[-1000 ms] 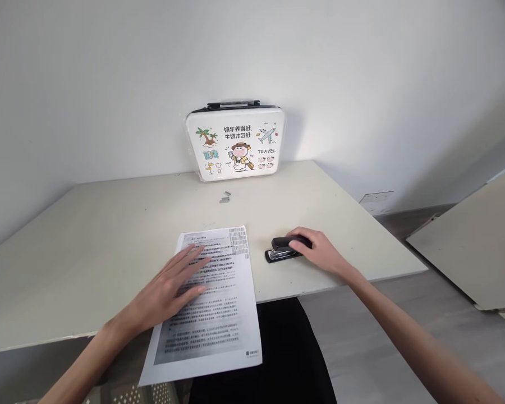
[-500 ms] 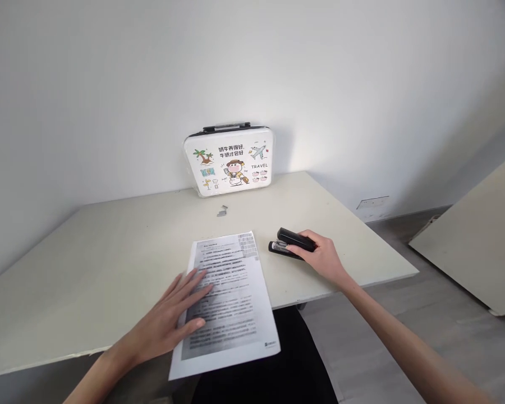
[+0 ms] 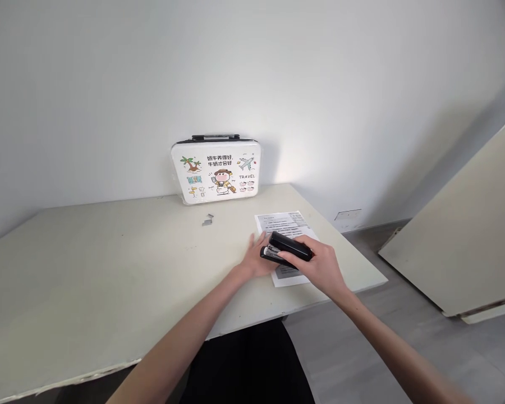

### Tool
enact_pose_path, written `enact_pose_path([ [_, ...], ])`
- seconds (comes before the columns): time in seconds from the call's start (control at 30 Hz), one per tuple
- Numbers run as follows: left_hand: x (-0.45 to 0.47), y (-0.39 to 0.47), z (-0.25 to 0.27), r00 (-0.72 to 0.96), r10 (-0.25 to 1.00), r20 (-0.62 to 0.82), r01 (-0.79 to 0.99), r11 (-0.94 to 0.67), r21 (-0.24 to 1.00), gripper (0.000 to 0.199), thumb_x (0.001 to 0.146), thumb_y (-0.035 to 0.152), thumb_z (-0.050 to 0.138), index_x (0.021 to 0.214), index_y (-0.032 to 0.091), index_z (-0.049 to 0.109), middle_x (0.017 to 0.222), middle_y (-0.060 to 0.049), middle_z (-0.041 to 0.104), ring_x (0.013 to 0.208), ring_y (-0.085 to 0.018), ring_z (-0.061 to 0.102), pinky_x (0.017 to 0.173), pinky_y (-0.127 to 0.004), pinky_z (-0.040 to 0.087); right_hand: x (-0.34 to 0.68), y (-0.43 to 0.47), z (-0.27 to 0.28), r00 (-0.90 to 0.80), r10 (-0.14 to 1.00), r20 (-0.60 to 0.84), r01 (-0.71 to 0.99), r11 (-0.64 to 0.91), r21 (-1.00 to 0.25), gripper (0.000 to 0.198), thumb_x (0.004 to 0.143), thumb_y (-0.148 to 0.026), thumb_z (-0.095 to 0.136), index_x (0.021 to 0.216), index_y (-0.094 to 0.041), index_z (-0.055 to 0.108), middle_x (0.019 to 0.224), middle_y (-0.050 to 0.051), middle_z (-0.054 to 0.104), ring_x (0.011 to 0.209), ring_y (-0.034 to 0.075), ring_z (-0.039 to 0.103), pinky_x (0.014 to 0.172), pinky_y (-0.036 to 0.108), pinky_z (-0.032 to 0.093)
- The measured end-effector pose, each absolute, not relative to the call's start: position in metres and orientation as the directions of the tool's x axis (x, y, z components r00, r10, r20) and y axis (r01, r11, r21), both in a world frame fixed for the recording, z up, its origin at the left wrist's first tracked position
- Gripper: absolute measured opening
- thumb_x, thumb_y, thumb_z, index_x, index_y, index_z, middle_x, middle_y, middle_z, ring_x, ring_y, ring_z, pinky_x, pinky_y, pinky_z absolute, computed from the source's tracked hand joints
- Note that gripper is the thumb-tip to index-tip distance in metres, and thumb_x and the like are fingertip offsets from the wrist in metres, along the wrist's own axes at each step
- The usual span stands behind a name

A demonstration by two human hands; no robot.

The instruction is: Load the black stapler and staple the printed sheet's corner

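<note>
A black stapler is gripped in my right hand, its jaws apart and pointing left. It is above the printed paper, which lies on the right part of the table. My left hand rests on the paper's left side with fingers spread. The stapler hides part of that hand and the middle of the sheet. Small grey strips of staples lie further back on the table, to the left of the paper.
A white case with cartoon pictures and a black handle stands against the wall at the table's back. The white table has its right edge beyond the paper. A pale panel stands on the grey floor at right.
The paper has moved right and away from me, from over the front edge fully onto the table, with my left hand on it. The stapler is now over the paper.
</note>
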State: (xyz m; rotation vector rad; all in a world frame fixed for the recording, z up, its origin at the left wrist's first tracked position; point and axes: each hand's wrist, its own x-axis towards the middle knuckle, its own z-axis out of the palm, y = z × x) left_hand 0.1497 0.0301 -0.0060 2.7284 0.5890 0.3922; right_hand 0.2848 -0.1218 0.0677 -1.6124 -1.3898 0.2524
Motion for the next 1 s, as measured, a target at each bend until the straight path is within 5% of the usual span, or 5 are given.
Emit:
enact_pose_path([
  [0.1, 0.146, 0.031, -0.002, 0.795, 0.563, 0.225, 0.399, -0.766, 0.505, 0.061, 0.105, 0.050, 0.048, 0.158, 0.019, 0.050, 0.164, -0.014, 0.047, 0.153, -0.037, 0.042, 0.129, -0.057, 0.025, 0.281, -0.121, 0.066, 0.351, 0.848, 0.397, 0.621, 0.107, -0.776, 0.042, 0.085, -0.066, 0.073, 0.091, -0.024, 0.071, 0.081, 0.003, 0.074, 0.072, 0.021, 0.065, 0.067, 0.032, 0.052],
  [0.23, 0.077, 0.021, 0.017, 0.683, 0.685, 0.255, 0.417, -0.652, 0.634, 0.063, 0.113, 0.050, 0.017, 0.151, 0.019, 0.057, 0.155, -0.011, 0.059, 0.145, -0.028, 0.054, 0.123, -0.048, 0.041, 0.270, -0.118, 0.054, 0.255, 0.897, 0.361, 0.608, 0.142, -0.781, 0.036, 0.089, -0.059, 0.073, 0.098, -0.025, 0.072, 0.091, 0.003, 0.077, 0.082, 0.024, 0.070, 0.074, 0.033, 0.053],
  [0.4, -0.024, -0.011, 0.037, 0.470, 0.874, 0.127, 0.369, -0.325, 0.871, 0.053, 0.109, 0.061, 0.037, 0.136, 0.028, 0.068, 0.147, -0.004, 0.066, 0.140, -0.030, 0.059, 0.124, -0.051, 0.038, 0.235, -0.111, 0.032, 0.109, 0.954, 0.279, 0.595, 0.162, -0.787, 0.028, 0.089, -0.052, 0.077, 0.099, -0.026, 0.073, 0.096, 0.001, 0.078, 0.088, 0.023, 0.071, 0.078, 0.032, 0.052],
  [0.7, -0.061, -0.048, 0.042, 0.402, 0.912, 0.086, 0.428, -0.270, 0.863, 0.047, 0.103, 0.063, 0.048, 0.130, 0.031, 0.070, 0.144, -0.003, 0.068, 0.139, -0.031, 0.058, 0.121, -0.048, 0.041, 0.173, -0.092, 0.018, 0.003, 0.965, 0.261, 0.525, 0.220, -0.822, 0.029, 0.087, -0.050, 0.081, 0.100, -0.026, 0.070, 0.097, 0.002, 0.075, 0.090, 0.023, 0.069, 0.080, 0.035, 0.052],
  [1.0, -0.060, -0.051, 0.034, 0.375, 0.920, 0.116, 0.378, -0.265, 0.887, 0.045, 0.103, 0.060, 0.051, 0.129, 0.027, 0.069, 0.140, -0.007, 0.070, 0.134, -0.030, 0.062, 0.119, -0.045, 0.043, 0.181, -0.107, 0.004, 0.162, 0.959, 0.231, 0.306, 0.174, -0.936, 0.039, 0.111, -0.047, 0.032, 0.119, -0.026, 0.064, 0.122, 0.007, 0.075, 0.115, 0.023, 0.069, 0.103, 0.040, 0.050],
])
